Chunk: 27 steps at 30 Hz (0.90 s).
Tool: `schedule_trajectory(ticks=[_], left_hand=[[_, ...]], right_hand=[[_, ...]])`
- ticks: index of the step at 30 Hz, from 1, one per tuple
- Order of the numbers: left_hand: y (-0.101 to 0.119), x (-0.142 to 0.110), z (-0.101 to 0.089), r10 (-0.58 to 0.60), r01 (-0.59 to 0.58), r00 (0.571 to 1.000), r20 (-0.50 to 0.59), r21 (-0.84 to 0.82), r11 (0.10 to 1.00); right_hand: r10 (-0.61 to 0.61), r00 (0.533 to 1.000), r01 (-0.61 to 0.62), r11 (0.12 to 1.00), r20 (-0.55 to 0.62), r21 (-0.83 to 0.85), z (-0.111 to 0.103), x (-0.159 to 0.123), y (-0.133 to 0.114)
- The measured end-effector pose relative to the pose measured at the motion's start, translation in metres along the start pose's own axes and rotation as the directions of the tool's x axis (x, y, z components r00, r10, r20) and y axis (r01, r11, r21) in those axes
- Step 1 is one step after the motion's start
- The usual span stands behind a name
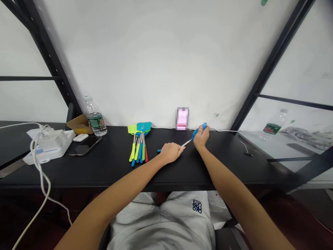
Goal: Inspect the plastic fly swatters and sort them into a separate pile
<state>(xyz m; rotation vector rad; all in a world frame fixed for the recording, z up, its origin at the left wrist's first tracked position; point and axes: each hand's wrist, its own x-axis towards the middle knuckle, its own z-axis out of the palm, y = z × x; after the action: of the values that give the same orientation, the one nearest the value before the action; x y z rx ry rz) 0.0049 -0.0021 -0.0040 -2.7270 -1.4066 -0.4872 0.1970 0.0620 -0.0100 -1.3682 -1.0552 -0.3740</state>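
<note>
A blue fly swatter with a thin metal rod is held slantwise between my two hands over the black desk. My left hand is closed around its handle side, with the blue handle end poking out to the left. My right hand grips the blue head, part of which shows above the fingers. To the left of my left hand lies a bunch of several fly swatters. Their heads are blue and yellow-green, stacked toward the wall, and their yellow, blue, green and red handles point toward me.
A phone with a blurred screen leans on the wall. At left are a water bottle, a cardboard box, a dark phone, a white earphone case and a power strip with cables. Another bottle stands at right.
</note>
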Motion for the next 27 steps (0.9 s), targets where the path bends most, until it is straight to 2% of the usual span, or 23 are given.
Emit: schedule_trajectory(ticks=[5,11,17,21,27], left_hand=[[0.0,0.0,-0.002,-0.02,0.02,1.0,-0.013,0.005,1.0],[0.0,0.0,-0.001,-0.017,0.017,1.0,0.0,0.008,1.0],[-0.002,0.001,0.003,-0.007,0.007,1.0,-0.001,0.009,1.0],[-0.002,0.002,0.002,-0.015,0.015,1.0,0.017,-0.001,1.0],[-0.001,0.002,0.002,-0.027,0.026,0.999,0.031,0.006,1.0]], right_hand=[[-0.008,1.0,0.008,0.996,0.004,-0.087,-0.002,0.001,0.0],[0.068,0.995,-0.047,0.964,0.07,-0.261,-0.008,0.006,0.0],[0.138,0.982,-0.084,0.93,0.126,-0.358,-0.012,0.008,-0.002],[0.198,0.961,-0.101,0.904,0.196,-0.415,-0.014,0.01,-0.003],[0.311,0.902,-0.13,0.856,0.299,-0.5,-0.016,0.014,-0.009]])
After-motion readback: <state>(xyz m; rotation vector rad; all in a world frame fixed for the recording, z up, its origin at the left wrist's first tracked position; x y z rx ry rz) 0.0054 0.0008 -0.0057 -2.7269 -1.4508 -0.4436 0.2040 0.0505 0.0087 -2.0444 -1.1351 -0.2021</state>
